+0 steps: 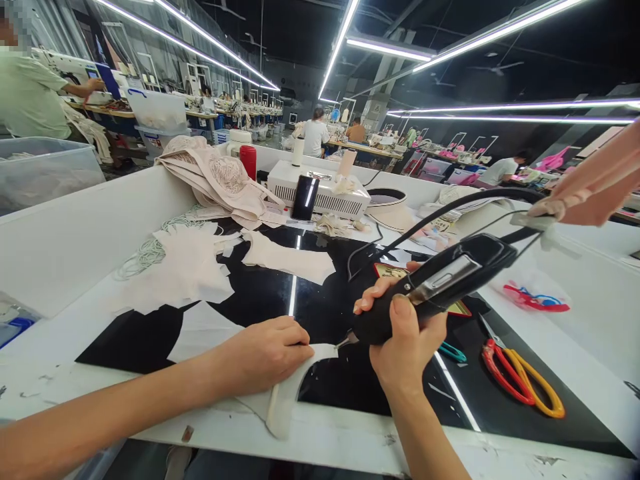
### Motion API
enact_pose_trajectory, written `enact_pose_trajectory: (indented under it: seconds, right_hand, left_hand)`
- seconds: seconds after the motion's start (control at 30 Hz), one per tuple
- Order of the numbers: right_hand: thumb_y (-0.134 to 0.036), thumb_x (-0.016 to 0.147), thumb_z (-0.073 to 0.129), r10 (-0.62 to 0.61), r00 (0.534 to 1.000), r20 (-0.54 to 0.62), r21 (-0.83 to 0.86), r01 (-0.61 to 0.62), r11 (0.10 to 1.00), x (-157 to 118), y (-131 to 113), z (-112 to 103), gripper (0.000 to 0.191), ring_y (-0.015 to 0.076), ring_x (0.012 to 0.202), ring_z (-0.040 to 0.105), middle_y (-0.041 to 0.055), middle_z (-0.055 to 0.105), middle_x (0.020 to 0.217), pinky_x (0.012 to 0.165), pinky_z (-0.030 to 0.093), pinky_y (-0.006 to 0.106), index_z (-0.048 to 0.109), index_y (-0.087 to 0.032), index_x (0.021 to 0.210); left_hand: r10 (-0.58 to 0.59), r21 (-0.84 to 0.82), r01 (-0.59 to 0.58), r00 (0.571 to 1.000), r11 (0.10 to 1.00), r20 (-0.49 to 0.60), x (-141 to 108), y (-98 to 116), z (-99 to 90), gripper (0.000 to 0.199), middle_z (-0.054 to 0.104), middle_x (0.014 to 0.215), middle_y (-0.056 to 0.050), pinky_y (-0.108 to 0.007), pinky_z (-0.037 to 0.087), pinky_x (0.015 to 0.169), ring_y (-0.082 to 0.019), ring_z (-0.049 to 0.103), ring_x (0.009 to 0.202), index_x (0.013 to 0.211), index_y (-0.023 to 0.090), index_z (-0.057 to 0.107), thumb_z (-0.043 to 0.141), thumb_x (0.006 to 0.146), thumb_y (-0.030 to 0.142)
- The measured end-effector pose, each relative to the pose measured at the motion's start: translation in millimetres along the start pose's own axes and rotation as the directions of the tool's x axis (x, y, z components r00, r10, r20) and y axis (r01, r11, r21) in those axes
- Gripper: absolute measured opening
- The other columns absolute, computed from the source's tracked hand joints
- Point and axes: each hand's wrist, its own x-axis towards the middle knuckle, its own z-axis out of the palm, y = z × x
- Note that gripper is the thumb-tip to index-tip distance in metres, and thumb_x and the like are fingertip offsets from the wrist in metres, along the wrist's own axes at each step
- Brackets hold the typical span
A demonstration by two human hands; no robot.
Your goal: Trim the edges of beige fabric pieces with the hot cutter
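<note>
Gripping a black corded tool (440, 287), right hand (405, 340) meets curved pale fabric (295, 380).

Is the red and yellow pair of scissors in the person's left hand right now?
No, the scissors lie on the black tabletop, while the left hand presses down a pale fabric piece.

Near edge: fabric strip (287, 393) lies over the glass worktop (260, 293), under the left hand (265, 350).
Right of strip: right hand (405, 337) around the corded cutting tool (435, 287), tip touching the strip.
Far right: scissors (523, 373) on the worktop.
Left, behind: cut fabric pieces (185, 267).
Rear: white machine (320, 190), cup (305, 197) before it, garment stack (215, 177) to its left.
</note>
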Motion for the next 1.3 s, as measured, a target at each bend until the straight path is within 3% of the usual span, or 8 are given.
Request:
enact_pose_trajectory:
  seconds: [0.27,0.47,1.3]
  right_hand:
    - [-0.035,0.082,0.081,0.037,0.999,-0.015,0.059,-0.036,0.998,2.8,-6.4,11.8,0.037,0.0124,0.053,0.061,-0.0054,0.066,0.074,0.050,0.056,0.027,0.062,-0.024,0.112]
    - [-0.033,0.082,0.080,0.082,0.996,0.036,0.088,-0.084,0.993,-2.1,0.3,22.0,0.042,0.0130,0.053,0.061,-0.0054,0.067,0.074,0.049,0.056,0.027,0.060,-0.025,0.118]
    - [-0.031,0.082,0.080,0.042,0.999,-0.008,0.026,-0.042,0.999,0.9,-0.6,15.4,0.036,0.0134,0.053,0.060,-0.0054,0.066,0.073,0.050,0.056,0.028,0.062,-0.026,0.113]
  left_hand:
    - [0.013,-0.003,-0.013,0.997,1.000,-0.079,-0.1,1.6,6.3,0.024,0.070,0.100,-0.008,-0.035,0.058,0.101,-0.019,0.065,0.092,0.113,0.012,0.071,0.051,0.102,0.004]
    - [0.024,-0.006,-0.024,0.995,1.000,-0.097,0.7,1.9,6.2,0.019,0.068,0.094,-0.007,-0.031,0.058,0.090,-0.019,0.062,0.088,0.103,0.011,0.071,0.053,0.101,0.004]
    - [0.010,0.031,-0.008,0.998,0.999,-0.065,0.4,3.9,4.8,0.019,0.069,0.095,-0.006,-0.031,0.058,0.091,-0.018,0.064,0.090,0.102,0.014,0.068,0.053,0.102,0.004]
